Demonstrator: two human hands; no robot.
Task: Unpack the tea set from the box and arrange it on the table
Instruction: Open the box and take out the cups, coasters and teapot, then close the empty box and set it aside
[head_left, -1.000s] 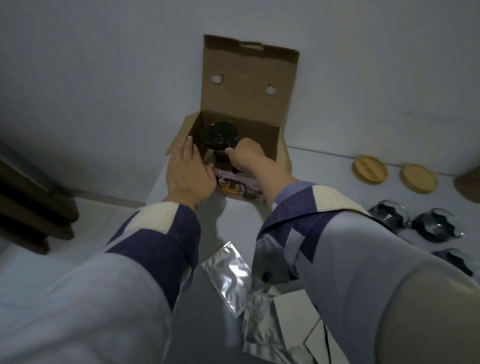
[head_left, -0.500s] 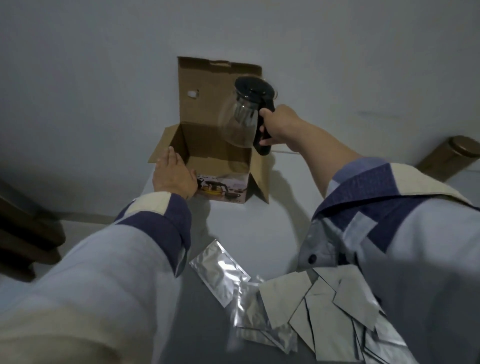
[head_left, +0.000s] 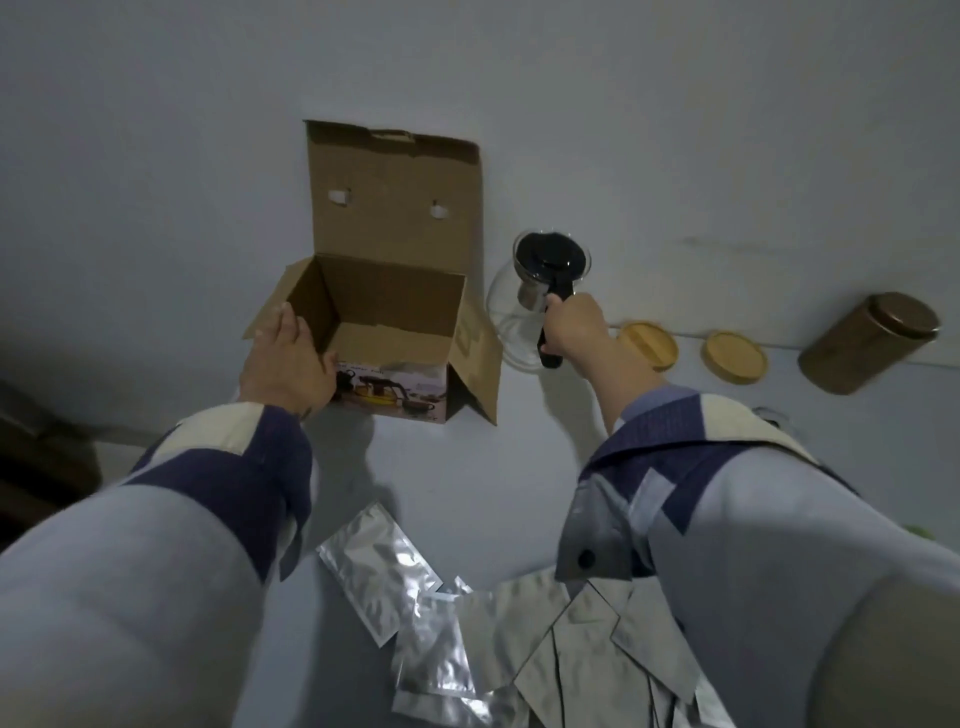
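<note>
The tabletop (head_left: 467, 467) carries the open box (head_left: 384, 332) at frame centre. The left hand (head_left: 285, 364) rests flat against the box's near-left corner, fingers extended, gripping nothing. The right hand (head_left: 571, 332) is clamped on the black handle of the glass teapot (head_left: 524, 306), just right of the box. Lower the teapot vertically, base level, clear of the wooden lids (head_left: 649, 345) nearby. Release only once it is seated.

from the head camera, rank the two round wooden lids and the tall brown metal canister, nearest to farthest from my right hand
From the right hand:
1. Left round wooden lid, just right of the hand.
2. Right round wooden lid, farther right.
3. Tall brown metal canister, far right, lying tilted.
</note>
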